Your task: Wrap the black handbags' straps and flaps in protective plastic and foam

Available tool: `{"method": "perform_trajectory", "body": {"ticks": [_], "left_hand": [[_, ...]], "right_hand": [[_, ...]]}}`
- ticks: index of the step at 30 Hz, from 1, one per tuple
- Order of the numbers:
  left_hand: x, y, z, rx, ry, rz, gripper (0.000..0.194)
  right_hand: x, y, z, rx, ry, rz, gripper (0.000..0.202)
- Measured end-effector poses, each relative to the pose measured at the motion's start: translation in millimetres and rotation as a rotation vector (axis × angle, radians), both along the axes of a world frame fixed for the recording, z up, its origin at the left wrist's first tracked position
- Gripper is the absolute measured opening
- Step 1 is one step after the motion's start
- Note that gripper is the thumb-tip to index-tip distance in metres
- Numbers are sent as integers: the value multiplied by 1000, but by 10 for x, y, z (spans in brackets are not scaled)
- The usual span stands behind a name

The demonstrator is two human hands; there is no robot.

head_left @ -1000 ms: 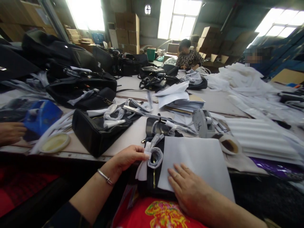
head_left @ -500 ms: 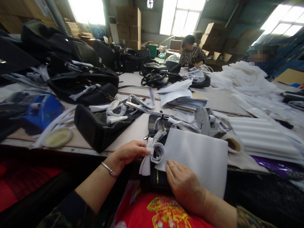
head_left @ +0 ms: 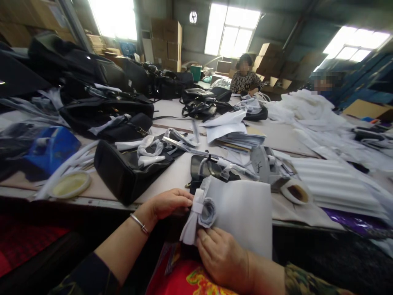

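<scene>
A black bag (head_left: 204, 166) lies in front of me at the table edge, largely covered by a white foam sheet (head_left: 248, 209). On its left part rests a coiled strap (head_left: 209, 213) in clear wrapping, beside a white foam strip (head_left: 190, 223) with a band around its middle. My left hand (head_left: 172, 203) is closed at the bag's left edge, its thumb and fingertips against the strip; their exact hold is partly hidden. Just below the coil, my right hand (head_left: 222, 256) has its fingers curled on the near left edge of the foam sheet.
Another black bag (head_left: 119, 172) with wrapped handles lies to the left, near a yellowish tape roll (head_left: 70, 184) and a blue tape dispenser (head_left: 50, 149). A grey dispenser (head_left: 260, 164), a tape roll (head_left: 295, 192) and stacked foam (head_left: 334, 184) are at right. A co-worker (head_left: 245, 80) sits across.
The foam sheet has shifted left, over more of the bag, with my right hand moving left and down. My left thumb has moved off the band to the strip's left side.
</scene>
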State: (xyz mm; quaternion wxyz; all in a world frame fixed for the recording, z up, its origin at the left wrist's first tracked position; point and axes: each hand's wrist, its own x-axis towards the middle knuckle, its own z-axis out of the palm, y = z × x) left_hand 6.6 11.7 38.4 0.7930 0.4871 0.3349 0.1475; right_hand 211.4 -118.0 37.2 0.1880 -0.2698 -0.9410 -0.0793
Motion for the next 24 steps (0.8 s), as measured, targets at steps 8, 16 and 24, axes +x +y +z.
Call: {"method": "perform_trajectory", "body": {"ticks": [8,16,24], "left_hand": [[320,-85,-148,136,92,113,24],[398,-116,-162,357,210,205,20],[301,-119,-148,517,322,238,5]], "right_hand": [[20,66,-161,-106,-19,60,18],[302,784,782,-453,218,-89,22],[306,1830,415,-577,-280,186,33]]}}
